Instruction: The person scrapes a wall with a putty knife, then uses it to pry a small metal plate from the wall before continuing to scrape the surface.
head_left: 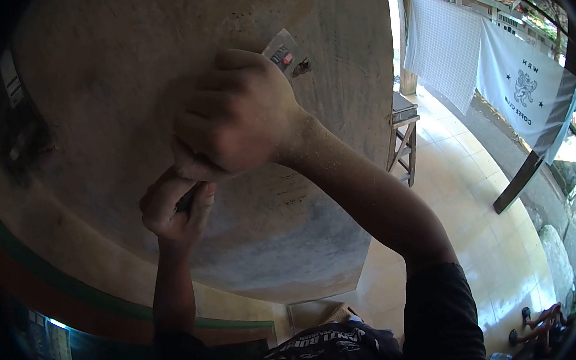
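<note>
My right hand (pixel 235 118) is closed in a fist, slightly smeared by motion, with whatever it holds hidden. Just below it, my left hand (pixel 176 208) wraps round a dark object (pixel 186 198), which shows only as a small patch between thumb and fingers. The two hands touch or overlap in this view. Behind them spreads a broad, stained brown-grey surface (pixel 313 202), with pale dust on my right forearm. Past my right knuckles is a small clear packet or plate (pixel 281 49) with a red spot, beside a small dark thing (pixel 301 67).
A wooden stool (pixel 405 132) stands beyond the surface's right edge on a tiled floor (pixel 461 214). White cloth banners (pixel 522 83) hang at the upper right. At lower right are a person's legs (pixel 540 325) and a clear bottle (pixel 501 357). A green-edged band (pixel 90 286) curves at lower left.
</note>
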